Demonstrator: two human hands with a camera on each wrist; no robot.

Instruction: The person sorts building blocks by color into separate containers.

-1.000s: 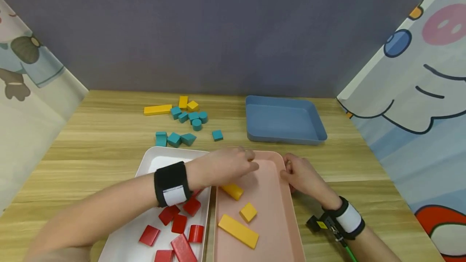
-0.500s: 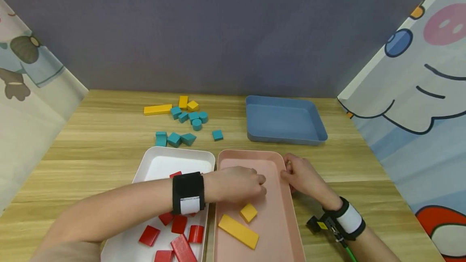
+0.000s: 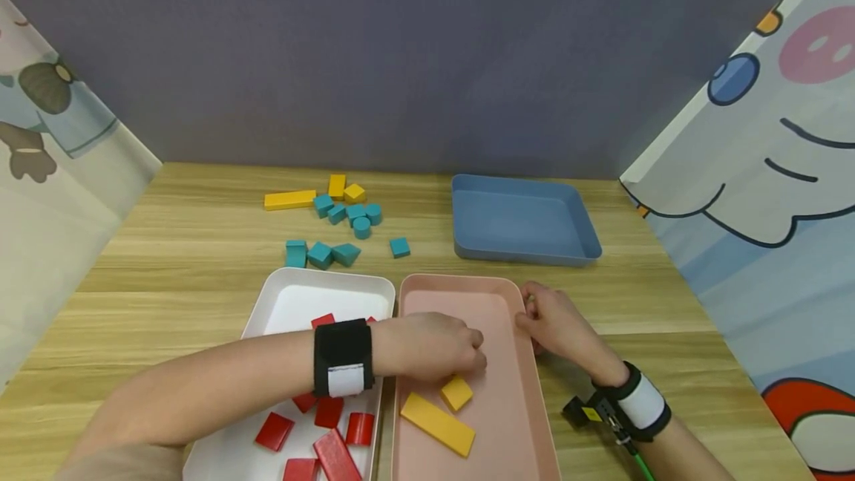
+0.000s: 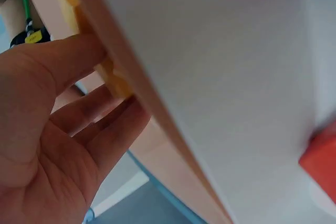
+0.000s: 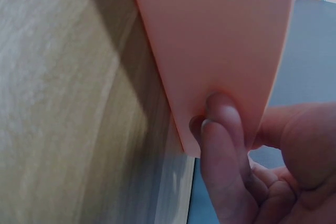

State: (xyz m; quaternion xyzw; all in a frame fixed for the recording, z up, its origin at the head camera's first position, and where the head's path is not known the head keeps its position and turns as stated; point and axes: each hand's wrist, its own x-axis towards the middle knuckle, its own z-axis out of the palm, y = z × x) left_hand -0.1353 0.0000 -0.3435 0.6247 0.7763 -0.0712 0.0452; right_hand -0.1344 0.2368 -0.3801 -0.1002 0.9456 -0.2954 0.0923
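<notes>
My left hand (image 3: 430,346) reaches over the white tray (image 3: 320,280) into the pink tray (image 3: 487,421). Seen from the left wrist, its thumb and fingertips close around a yellow block (image 4: 114,80); the tray wall hides part of it, so its shape is unclear. Near that hand lie a yellow cube (image 3: 457,393) and a long yellow block (image 3: 437,424). At the pink tray's far right corner, my right hand (image 3: 557,324) pinches the rim, thumb over the edge and curled fingers against the outer wall. Several red blocks (image 3: 274,433) lie in the white tray.
A blue tray (image 3: 524,217) stands at the back right of the wooden table (image 3: 167,243). Back left are several teal blocks (image 3: 320,255), a long yellow block (image 3: 290,200) and two smaller yellow ones. A grey panel (image 3: 401,58) rises behind.
My left hand came from the pink tray's far left part down and slightly right to its middle, covering a yellow block seen earlier. The right hand has stayed at the rim.
</notes>
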